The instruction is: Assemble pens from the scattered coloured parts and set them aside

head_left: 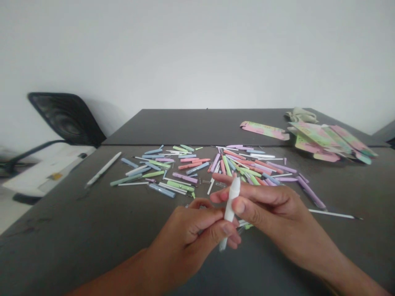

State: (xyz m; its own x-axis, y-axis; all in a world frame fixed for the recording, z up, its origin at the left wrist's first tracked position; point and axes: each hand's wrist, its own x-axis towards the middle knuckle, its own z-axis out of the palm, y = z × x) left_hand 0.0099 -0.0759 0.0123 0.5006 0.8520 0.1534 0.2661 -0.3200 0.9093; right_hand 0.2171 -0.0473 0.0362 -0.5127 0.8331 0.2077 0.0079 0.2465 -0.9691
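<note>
My right hand (265, 205) pinches a white pen barrel (232, 197) between thumb and fingers, holding it nearly upright just above the dark table (92, 238). My left hand (197, 230) is closed around the barrel's lower end, where a thin tip pokes out below the fingers. Both hands meet near the table's front middle. Just beyond them lies a wide scatter of pastel pen parts (197, 168): blue, green, pink and purple barrels, caps and thin white refills.
A finished white pen (103, 169) lies apart at the left. A single refill (335, 214) lies to the right of my hands. Flat pastel cardboard packages (327, 142) are stacked at the back right, with a crumpled cloth (300, 115) behind. A black chair (66, 119) stands beyond the table's left edge.
</note>
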